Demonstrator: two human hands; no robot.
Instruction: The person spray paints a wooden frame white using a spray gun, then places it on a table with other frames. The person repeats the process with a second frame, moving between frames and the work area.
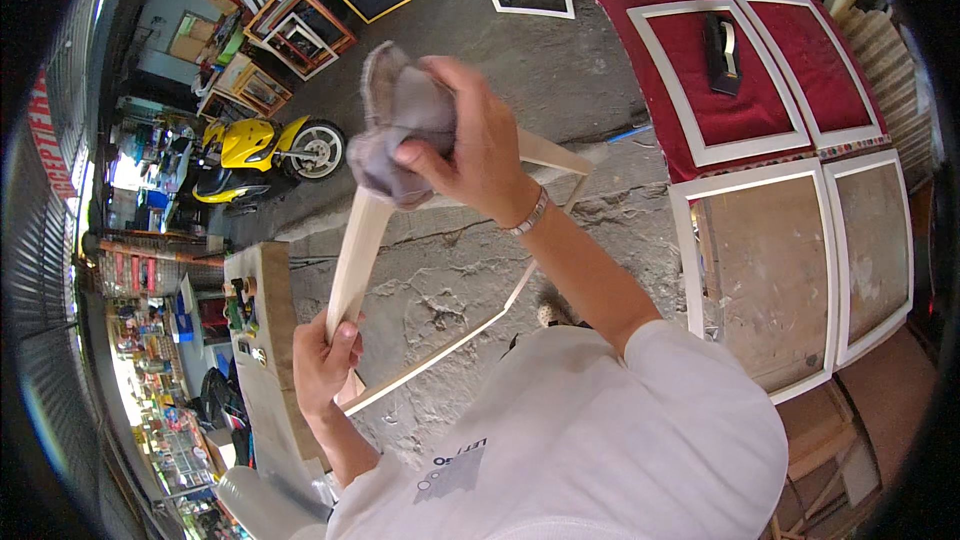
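Observation:
I hold up a pale, unpainted wooden frame (358,258), tilted in front of my body. My left hand (322,362) is closed round its near left part, with the thumb over the wood. A crumpled grey-mauve cloth (402,125) is gripped in my right hand (474,145). The cloth lies over the frame's upper left end and hides the wood beneath it. Beyond my right wrist the frame's far side continues to another corner, and a thin side runs back toward my left hand.
White frames (687,240) lie at the right, two on a red cloth (672,135). A black tool with a handle (722,55) rests there. A yellow motorcycle (250,145) stands at the left, near stacked frames (300,30). A bench (265,290) is at my left. The concrete floor is rough.

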